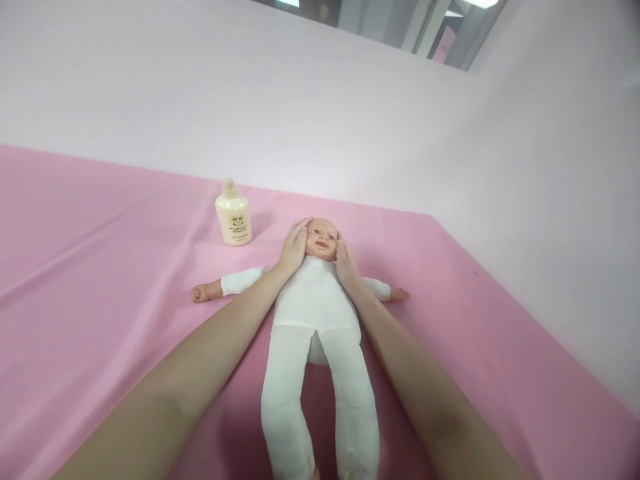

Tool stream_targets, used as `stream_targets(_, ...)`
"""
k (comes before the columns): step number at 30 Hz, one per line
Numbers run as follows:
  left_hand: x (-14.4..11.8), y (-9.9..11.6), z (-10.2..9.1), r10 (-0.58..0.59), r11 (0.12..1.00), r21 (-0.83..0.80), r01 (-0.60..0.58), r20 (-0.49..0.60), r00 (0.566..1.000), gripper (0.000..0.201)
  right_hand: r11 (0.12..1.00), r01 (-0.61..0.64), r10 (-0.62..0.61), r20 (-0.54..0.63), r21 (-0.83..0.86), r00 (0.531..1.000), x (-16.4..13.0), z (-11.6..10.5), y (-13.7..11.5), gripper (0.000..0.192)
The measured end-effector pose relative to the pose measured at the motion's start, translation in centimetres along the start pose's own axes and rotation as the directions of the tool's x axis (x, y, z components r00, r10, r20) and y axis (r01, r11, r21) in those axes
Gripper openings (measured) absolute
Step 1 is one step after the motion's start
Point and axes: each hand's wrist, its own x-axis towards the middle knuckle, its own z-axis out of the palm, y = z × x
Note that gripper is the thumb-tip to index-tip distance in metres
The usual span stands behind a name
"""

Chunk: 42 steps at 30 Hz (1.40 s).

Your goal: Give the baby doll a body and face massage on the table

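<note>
A baby doll [315, 307] in a white cloth body lies on its back on a pink sheet [100, 280], arms spread, legs towards me. My left hand [294, 247] cups the left side of the doll's head [321, 239], fingers over the top. On the other side, my right hand [345, 261] presses flat against the cheek. Both forearms reach in along the doll's body.
A cream lotion bottle [233, 215] stands upright on the sheet just left of the doll's head. A pale wall [350, 120] rises behind and along the right edge of the sheet.
</note>
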Motion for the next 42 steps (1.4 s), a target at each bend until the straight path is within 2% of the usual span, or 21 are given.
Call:
stream_targets(17,0.0,0.2,0.1,-0.012,1.0,0.004,0.012,-0.006,1.0,0.043,1.0,-0.021,0.021,-0.021,-0.008,1.0,0.0,0.0,-0.1,0.059)
stream_targets(28,0.0,-0.7,0.1,0.018,1.0,0.018,-0.018,0.008,1.0,0.043,0.999,-0.028,0.028,-0.014,-0.026,1.0,-0.1,-0.2,0.0,0.058)
stream_targets(42,0.0,0.3,0.0,-0.011,1.0,-0.008,0.011,-0.008,1.0,0.042,1.0,-0.018,0.018,0.002,-0.001,1.0,0.2,-0.1,0.4,0.059)
